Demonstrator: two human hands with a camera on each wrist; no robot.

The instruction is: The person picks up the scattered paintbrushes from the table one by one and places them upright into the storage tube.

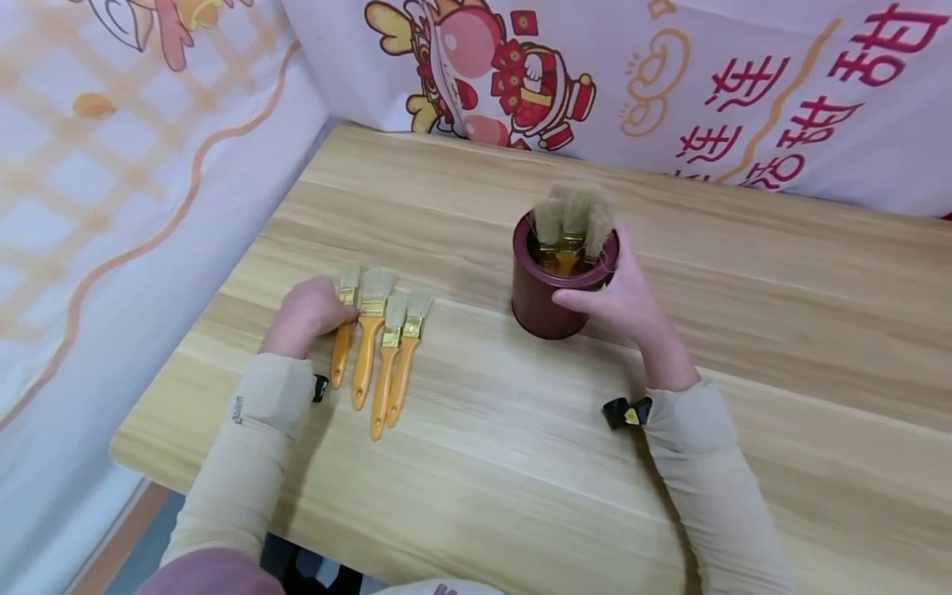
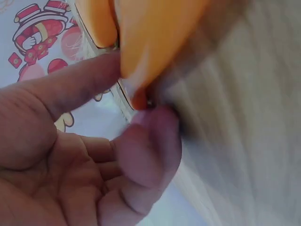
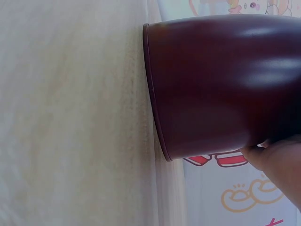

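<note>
The right hand (image 1: 628, 293) grips the pot (image 1: 541, 302), likely steadying it; the left hand (image 1: 307, 310) pinches a brush (image 1: 340, 355) on the tabletop (image 1: 483, 463).

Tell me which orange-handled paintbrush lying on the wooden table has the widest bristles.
The second paintbrush from the left; the other three have narrower bristles.

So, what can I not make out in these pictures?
Head view: lower ends of upright paintbrushes, hidden inside the maroon pot.
Head view: some fingers of the right hand, behind the pot.
Left wrist view: orange handles, cut off by top edge.
Same view: fingertips of the left hand, blurred.
Right wrist view: pot's rim, beyond the right edge.
</note>
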